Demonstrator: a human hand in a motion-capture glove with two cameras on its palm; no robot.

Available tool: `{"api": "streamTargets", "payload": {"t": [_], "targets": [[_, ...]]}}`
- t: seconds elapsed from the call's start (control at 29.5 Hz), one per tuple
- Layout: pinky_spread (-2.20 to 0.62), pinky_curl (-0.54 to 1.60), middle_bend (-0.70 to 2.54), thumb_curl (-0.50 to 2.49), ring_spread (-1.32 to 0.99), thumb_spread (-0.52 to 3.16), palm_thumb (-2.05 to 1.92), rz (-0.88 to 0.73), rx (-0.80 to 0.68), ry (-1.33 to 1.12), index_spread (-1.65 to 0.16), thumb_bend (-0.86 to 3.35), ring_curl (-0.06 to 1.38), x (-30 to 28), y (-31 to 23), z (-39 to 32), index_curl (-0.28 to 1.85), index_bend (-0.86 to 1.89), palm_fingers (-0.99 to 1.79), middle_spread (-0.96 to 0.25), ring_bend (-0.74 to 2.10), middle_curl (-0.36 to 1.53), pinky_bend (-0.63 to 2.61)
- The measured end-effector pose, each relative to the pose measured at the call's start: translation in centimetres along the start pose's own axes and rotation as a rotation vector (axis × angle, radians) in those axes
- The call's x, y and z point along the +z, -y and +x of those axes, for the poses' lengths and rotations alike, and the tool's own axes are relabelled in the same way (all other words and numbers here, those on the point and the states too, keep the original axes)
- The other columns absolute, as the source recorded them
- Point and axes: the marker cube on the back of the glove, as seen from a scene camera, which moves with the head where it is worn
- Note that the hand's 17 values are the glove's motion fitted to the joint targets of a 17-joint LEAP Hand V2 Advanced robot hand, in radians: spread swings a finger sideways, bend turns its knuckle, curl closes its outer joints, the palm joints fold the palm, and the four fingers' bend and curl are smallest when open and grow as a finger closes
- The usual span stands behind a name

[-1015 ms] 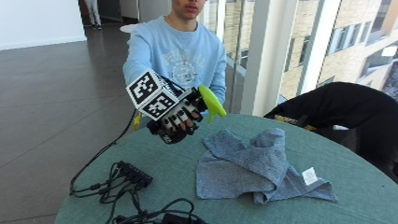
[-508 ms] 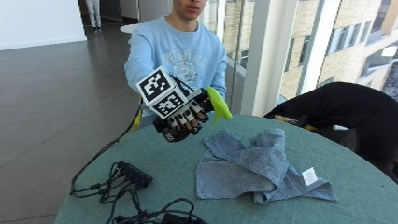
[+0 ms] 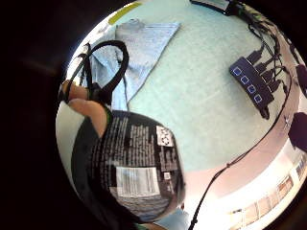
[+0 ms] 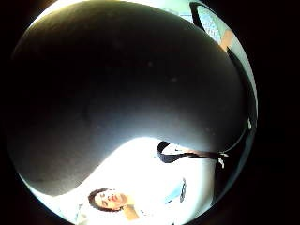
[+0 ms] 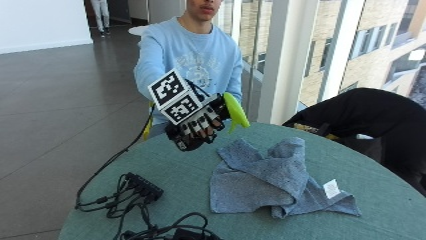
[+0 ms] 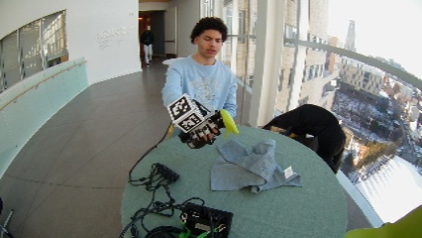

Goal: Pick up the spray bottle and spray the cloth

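- Round green table (image 5: 200,185) by tall windows carries the scene, with the person seated behind it on the far side.
- Held up in the air above the table's near-left part is the black spray bottle with a yellow-green trigger head (image 5: 233,111); over the last second it has shifted a little toward the cloth and risen slightly, so the pick-up is done and the bottle is being brought to bear.
- Its long axis looks tilted rather than upright: the yellow-green head leans up and over toward the cloth side while the dark body runs back down into the palm. Where exactly the nozzle aims I cannot tell from these views; it seems to face roughly toward the cloth.
- Wrapped round the bottle's dark body is the black-gloved right hand (image 5: 196,127), its fingers curled across the front of it. The little-finger palm view shows the labelled black body (image 3: 134,167) hard against the palm, and the thumb-side view is almost filled by it.
- Below and to the side lies the crumpled grey-blue cloth with a white tag (image 5: 276,177), flat on the table, well apart from the bottle; spraying is not yet visible.
- Farther out, a black multi-port hub with cables (image 5: 143,186) sits on the table's near-left edge.
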Motion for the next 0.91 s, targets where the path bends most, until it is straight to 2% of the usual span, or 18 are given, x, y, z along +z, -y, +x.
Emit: {"api": "streamTargets", "payload": {"t": [0.68,0.91], "targets": [[-0.06,0.39,0.43,0.48,-0.1,0.99,0.85,0.004,-0.012,-0.039,-0.25,-0.02,0.4,0.2,0.1,-1.1,0.43,0.16,1.2,-0.09,0.43,0.46,0.28],[-0.06,0.39,0.44,0.47,-0.1,1.0,0.85,0.042,-0.093,-0.002,-0.25,-0.02,0.4,1.2,-0.1,-3.0,0.43,0.15,1.21,-0.09,0.44,0.46,0.28]]}}
